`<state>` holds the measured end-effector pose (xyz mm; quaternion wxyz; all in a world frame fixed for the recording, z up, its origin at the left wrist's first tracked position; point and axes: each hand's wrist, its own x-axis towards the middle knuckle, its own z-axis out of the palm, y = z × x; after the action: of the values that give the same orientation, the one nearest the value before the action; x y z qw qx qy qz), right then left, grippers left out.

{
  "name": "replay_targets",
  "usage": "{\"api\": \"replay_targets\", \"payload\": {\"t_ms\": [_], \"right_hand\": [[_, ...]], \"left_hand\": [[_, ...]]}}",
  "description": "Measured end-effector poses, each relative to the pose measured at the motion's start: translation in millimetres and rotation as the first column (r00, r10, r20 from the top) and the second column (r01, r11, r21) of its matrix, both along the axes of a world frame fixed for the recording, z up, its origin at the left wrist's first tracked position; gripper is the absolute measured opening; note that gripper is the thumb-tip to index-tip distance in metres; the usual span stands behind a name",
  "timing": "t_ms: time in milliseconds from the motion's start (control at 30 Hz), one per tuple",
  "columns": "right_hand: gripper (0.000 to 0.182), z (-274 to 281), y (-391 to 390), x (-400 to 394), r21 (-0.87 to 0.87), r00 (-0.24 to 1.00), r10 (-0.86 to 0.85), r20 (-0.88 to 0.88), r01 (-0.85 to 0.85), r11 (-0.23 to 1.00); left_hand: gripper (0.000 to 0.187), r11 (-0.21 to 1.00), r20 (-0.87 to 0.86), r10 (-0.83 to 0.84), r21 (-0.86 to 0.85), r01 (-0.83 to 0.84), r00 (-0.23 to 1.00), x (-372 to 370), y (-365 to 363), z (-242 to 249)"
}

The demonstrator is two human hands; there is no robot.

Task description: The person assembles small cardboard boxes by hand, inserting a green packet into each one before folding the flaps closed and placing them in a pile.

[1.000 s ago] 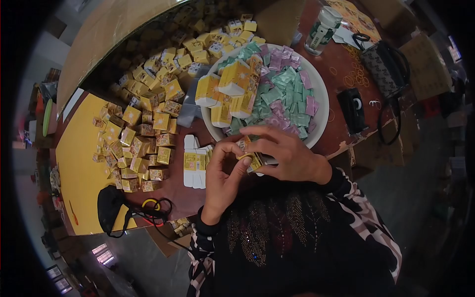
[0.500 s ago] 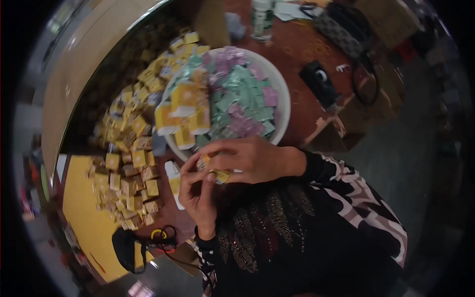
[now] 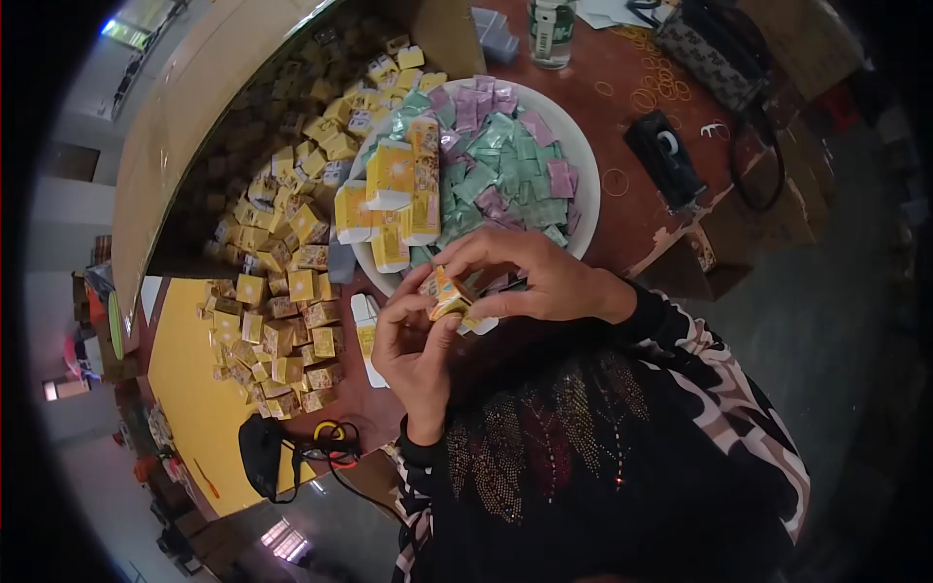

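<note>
A small yellow-and-orange carton (image 3: pixel 448 294) is pinched between my two hands, just in front of the bowl's near rim. My left hand (image 3: pixel 416 352) grips its lower left side with thumb and fingers. From above and the right, my right hand (image 3: pixel 533 275) closes its fingertips on the same carton. Behind them stands a white bowl (image 3: pixel 589 173) heaped with green sachets (image 3: pixel 510 160) and purple sachets (image 3: pixel 561 179). Several unfilled-looking yellow cartons (image 3: pixel 391 177) lie on its left side. Beside my left hand, a white-and-yellow carton (image 3: pixel 366 330) lies flat on the table.
At left, many small yellow boxes (image 3: pixel 282 335) spill from a large cardboard box (image 3: pixel 209 107). A clear bottle (image 3: pixel 551 34), rubber bands (image 3: pixel 661 83), a black case (image 3: pixel 665 155) and a patterned bag (image 3: pixel 714 53) sit on the red table (image 3: pixel 622 219). A black pouch (image 3: pixel 260 457) is at lower left.
The view has shifted, so the scene sits farther right and higher. Both hands still hold the small carton, which now shows more of its orange-and-yellow faces between the fingers.
</note>
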<state>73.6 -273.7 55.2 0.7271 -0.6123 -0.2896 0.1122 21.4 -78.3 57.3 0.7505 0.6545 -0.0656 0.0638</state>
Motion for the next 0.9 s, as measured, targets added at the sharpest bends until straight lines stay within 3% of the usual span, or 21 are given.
{"api": "replay_targets", "payload": {"t_ms": [33, 100, 200, 333, 433, 533, 600, 633, 700, 733, 800, 900], "right_hand": [[0.040, -1.4, 1.3, 1.6, -0.004, 1.000, 0.015, 0.001, -0.015, 1.000], [0.023, -5.7, 2.5, 4.9, -0.009, 0.957, -0.131, 0.260, 0.138, 0.990], [0.013, -0.3, 5.0, 1.3, -0.001, 0.958, -0.154, 0.240, 0.159, 0.987], [0.017, -7.8, 6.1, 0.7, -0.024, 0.948, -0.132, 0.291, 0.145, 0.989], [0.010, -6.5, 9.0, 1.6, -0.003, 0.906, -0.171, 0.386, 0.187, 0.982], [0.010, -5.9, 9.3, 1.8, -0.013, 0.913, -0.143, 0.381, 0.160, 0.987], [0.012, -4.0, 7.4, 1.7, -0.062, 0.980, -0.038, 0.195, 0.051, 0.997], [0.012, -0.9, 7.7, 1.5, -0.064, 0.980, -0.034, 0.196, 0.047, 0.997], [0.012, 6.3, 8.2, 0.9, -0.010, 0.998, 0.005, -0.059, -0.005, 1.000], [0.012, 6.3, 8.7, 2.0, -0.014, 0.998, 0.006, -0.057, -0.007, 1.000], [0.013, 4.1, 11.2, 5.3, 0.023, 0.999, -0.052, -0.004, 0.053, 0.998], [0.012, -1.3, 13.0, 6.7, 0.049, 0.999, -0.012, -0.033, 0.013, 0.999]], "left_hand": [[0.027, 1.000, 0.001, 0.015, -0.004, -0.015, 1.000, -2.5, -1.6, 1.9], [0.022, 0.996, -0.005, 0.036, 0.086, -0.036, 0.999, -4.5, -4.4, 6.0], [0.017, 0.978, 0.117, 0.011, 0.207, -0.036, 0.993, -2.0, 0.8, 2.9], [0.011, 0.976, 0.106, 0.011, 0.214, -0.033, 0.994, -3.3, 0.5, 6.8], [0.010, 0.971, 0.143, 0.002, 0.238, -0.036, 0.990, -2.0, 2.5, 3.6], [0.009, 0.968, 0.161, 0.009, 0.245, -0.049, 0.987, -0.9, 5.1, 0.1], [0.016, 0.950, 0.219, -0.041, 0.312, -0.030, 0.975, 0.9, 8.9, -3.5], [0.016, 0.950, 0.220, -0.037, 0.310, -0.034, 0.975, 0.5, 8.2, -1.7], [0.028, 0.994, 0.064, 0.006, 0.107, -0.013, 0.998, -0.7, 4.0, 4.3], [0.028, 0.995, 0.067, 0.008, 0.103, -0.015, 0.998, -1.2, 2.0, 4.8], [0.043, 0.990, -0.066, -0.048, -0.133, 0.039, 0.997, -2.7, 0.2, 5.5], [0.051, 1.000, -0.093, -0.019, -0.007, 0.018, 0.995, -6.9, 5.0, -1.0]]}}
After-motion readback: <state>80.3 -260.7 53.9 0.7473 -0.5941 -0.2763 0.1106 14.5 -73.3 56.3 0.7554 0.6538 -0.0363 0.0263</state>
